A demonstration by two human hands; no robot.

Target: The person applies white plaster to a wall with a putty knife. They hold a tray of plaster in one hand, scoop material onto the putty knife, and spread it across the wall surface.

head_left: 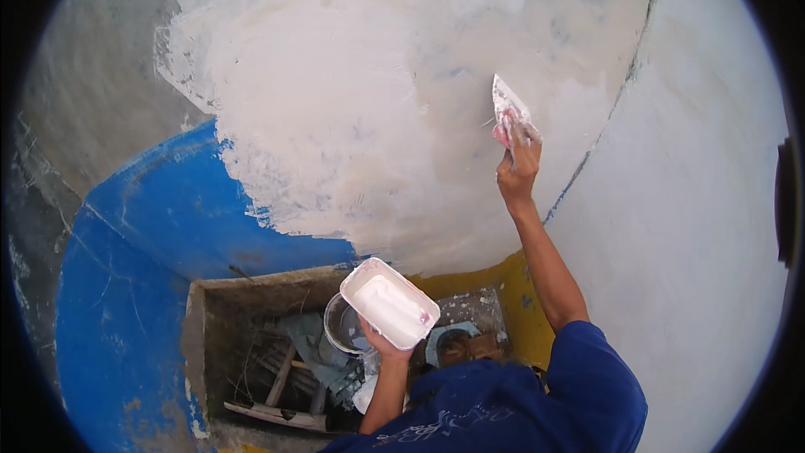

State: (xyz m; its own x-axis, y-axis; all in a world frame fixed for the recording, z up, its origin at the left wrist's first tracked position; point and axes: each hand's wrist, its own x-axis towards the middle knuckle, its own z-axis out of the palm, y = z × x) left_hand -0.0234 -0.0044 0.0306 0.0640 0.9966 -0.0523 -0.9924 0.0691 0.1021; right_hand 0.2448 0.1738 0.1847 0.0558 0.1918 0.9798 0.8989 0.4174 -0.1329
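My right hand (520, 159) is raised at the wall with its fingers wrapped round a putty knife (511, 106), whose wide blade is smeared with white filler and whose grip looks reddish. The blade is at or close to the wall; I cannot tell whether it touches. Lower down, my left hand (387, 344) holds a white rectangular tub (389, 302) from below, tilted so its inside shows. White putty (387, 300) lies in the tub, with a small reddish spot near one corner. A broad patch of pale filler (310, 92) covers the wall ahead.
Blue paint (134, 285) shows at the lower left wall, bare grey plaster (101, 75) above it. A crack (616, 109) runs down the right side. Below is a concrete-edged recess (195, 319) with wood pieces (281, 377), a grey cloth and a round bucket (334, 331). Yellow paint (516, 285) borders it.
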